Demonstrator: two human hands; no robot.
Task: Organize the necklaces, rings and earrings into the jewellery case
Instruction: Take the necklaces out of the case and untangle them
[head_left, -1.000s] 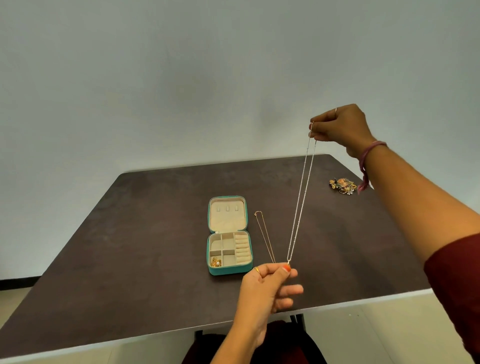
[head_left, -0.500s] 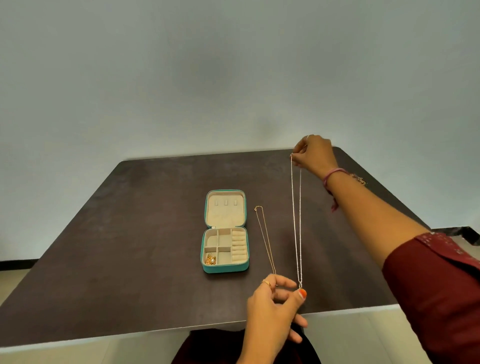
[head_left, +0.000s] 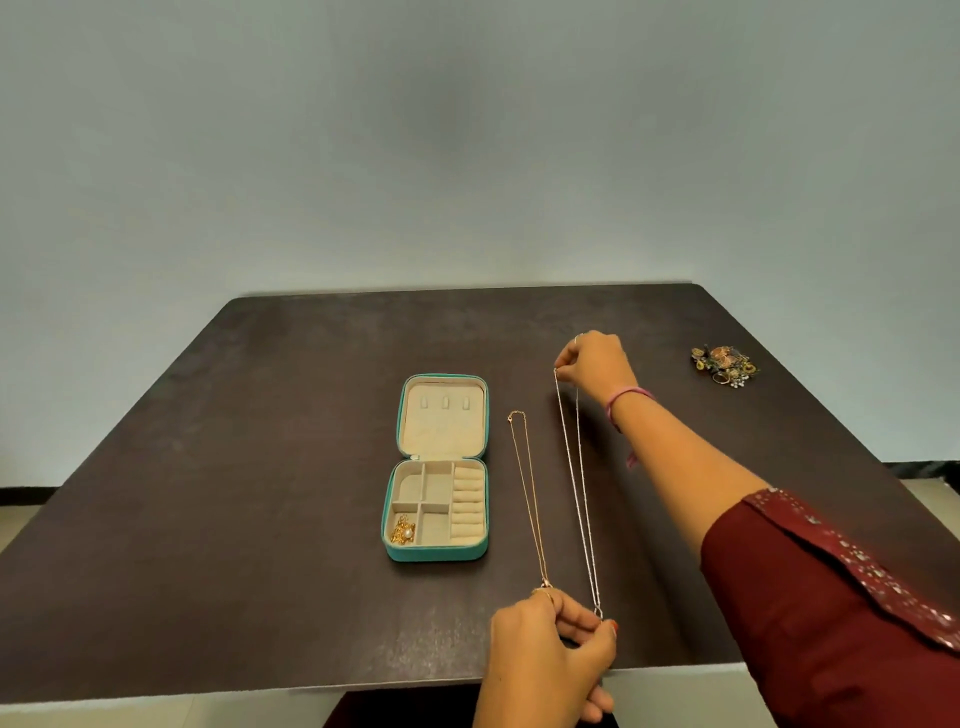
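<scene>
The right hand (head_left: 597, 364) pinches the far end of a silver necklace (head_left: 579, 493) between thumb and fingertips, its grip closed on the chain well out over the table (head_left: 234, 467). The left hand (head_left: 550, 644) holds the near end of the same chain in a closed pinch just inside the table's front edge, so the doubled chain runs stretched between the two hands in a long narrow loop. Whether it lies on the surface or sits slightly above it is hard to tell from this angle.

Just to the left of it, a gold necklace (head_left: 527, 493) lies on the table in a similar long loop, its clasp at the far end and its near end close to the left hand's knuckles.

Further left, the teal jewellery case (head_left: 439, 467) lies open and flat, its beige lid away from the person. The tray has square compartments and a column of ring rolls on the right; gold pieces with a pearl (head_left: 402, 532) sit in the near-left compartment.

Near the far right corner of the table, well apart from the hands, lies a small heap of mixed jewellery (head_left: 724, 364).
</scene>
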